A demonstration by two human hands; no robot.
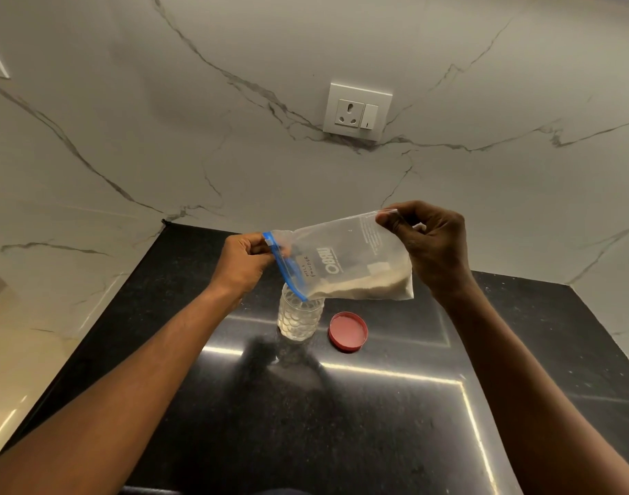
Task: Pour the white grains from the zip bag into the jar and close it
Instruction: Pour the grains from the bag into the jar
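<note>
Clear zip bag (345, 259) ×1 | held by left hand (240, 266), right hand (427, 244) | jar (300, 316) ×1 | red lid (348, 331) ×1

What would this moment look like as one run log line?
phase: pouring | left hand: holds zip bag mouth over jar | right hand: lifts bag bottom | red lid: off, on counter beside jar

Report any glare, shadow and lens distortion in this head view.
Head view: bright strip-light reflections streak the glossy black counter; a shadow falls in front of the jar; wide-angle bending curves the counter edges and wall socket; focus is mostly sharp.
</note>
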